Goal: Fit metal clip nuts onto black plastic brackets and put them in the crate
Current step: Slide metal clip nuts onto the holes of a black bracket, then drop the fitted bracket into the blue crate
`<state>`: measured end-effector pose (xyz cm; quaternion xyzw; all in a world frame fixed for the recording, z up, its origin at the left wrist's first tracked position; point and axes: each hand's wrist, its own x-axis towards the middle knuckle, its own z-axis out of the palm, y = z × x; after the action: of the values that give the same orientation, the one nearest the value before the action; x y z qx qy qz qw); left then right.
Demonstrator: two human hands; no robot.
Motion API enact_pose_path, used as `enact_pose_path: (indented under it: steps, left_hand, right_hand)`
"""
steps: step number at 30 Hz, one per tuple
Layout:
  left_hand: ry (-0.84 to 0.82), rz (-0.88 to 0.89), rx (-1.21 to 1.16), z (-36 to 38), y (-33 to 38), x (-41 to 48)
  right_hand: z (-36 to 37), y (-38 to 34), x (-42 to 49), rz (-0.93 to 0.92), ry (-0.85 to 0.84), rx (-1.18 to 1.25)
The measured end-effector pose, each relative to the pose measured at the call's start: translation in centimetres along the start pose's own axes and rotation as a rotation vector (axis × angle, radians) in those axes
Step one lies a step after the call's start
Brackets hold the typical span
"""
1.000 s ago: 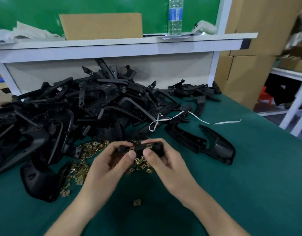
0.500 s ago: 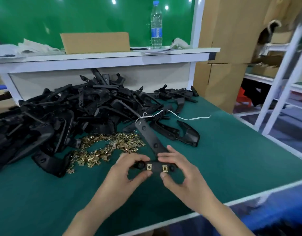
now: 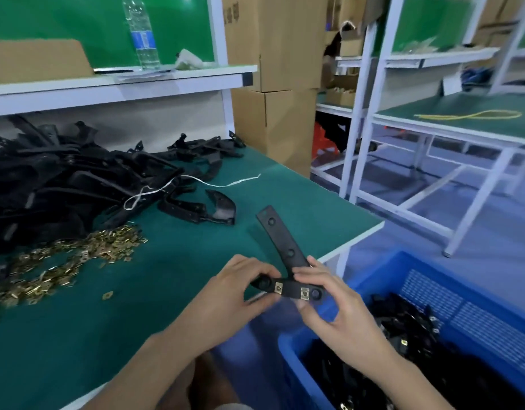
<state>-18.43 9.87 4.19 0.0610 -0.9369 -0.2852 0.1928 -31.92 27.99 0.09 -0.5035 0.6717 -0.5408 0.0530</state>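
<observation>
Bracket [image 3: 287,261] has moved right with both hands, from mid-table to the green table's [image 3: 166,321] near right corner, just beside the blue crate [image 3: 382,270]. Left hand [image 3: 234,288] pinches the short arm's left end and right hand [image 3: 332,303] pinches its right end. Gripping at the ends probably keeps both clip nuts [image 3: 278,288] visible for a check. Long arm points far. Nuts look seated, so the crate drop is likely next. Loose nut pile [image 3: 78,255] and bracket heap [image 3: 48,184] sit left.

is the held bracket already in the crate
No, the left hand and right hand hold the bracket at the table edge, outside the crate.
</observation>
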Motion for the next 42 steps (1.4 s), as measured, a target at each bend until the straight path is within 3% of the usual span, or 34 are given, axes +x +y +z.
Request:
enact_pose_path:
  steps: [8, 14, 16, 21, 27, 30, 33, 37, 42]
  left_hand:
    - [-0.210, 0.286, -0.061, 9.7, 6.6, 6.9]
    - [-0.597, 0.309, 0.078, 17.0, 9.0, 9.1]
    - [-0.618, 0.308, 0.094, 17.6, 8.0, 9.2]
    - [-0.458, 0.275, -0.001, 14.3, 4.3, 8.1]
    - [-0.111, 0.131, 0.028, 4.9, 0.1, 6.3]
    - [0.097, 0.009, 0.142, -0.8, -3.2, 3.3]
    - [0.257, -0.185, 0.377, -5.9, -7.7, -1.3]
    - [0.316, -0.579, 0.661, -11.0, -13.7, -9.1]
    - [0.488, -0.862, 0.642, -14.0, -18.6, -14.0]
  right_hand:
    - [-7.7, 2.7, -8.6, 0.156, 0.364, -0.150]
    - [-10.3, 5.0, -15.2, 0.411, 0.505, -0.389]
    - [-10.0, 5.2, -16.0, 0.447, 0.531, -0.400]
    - [-7.2, 4.2, -12.6, 0.330, 0.462, -0.324]
    - [0.1, 0.7, -2.5, 0.119, 0.363, -0.140]
    - [5.6, -2.0, 3.1, 0.032, 0.219, -0.050]
    - [12.0, -4.7, 8.1, -0.046, 0.070, -0.093]
    - [19.9, -5.9, 13.0, -0.039, -0.206, -0.261]
    - [26.8, -5.2, 18.0, -0.054, -0.347, -0.477]
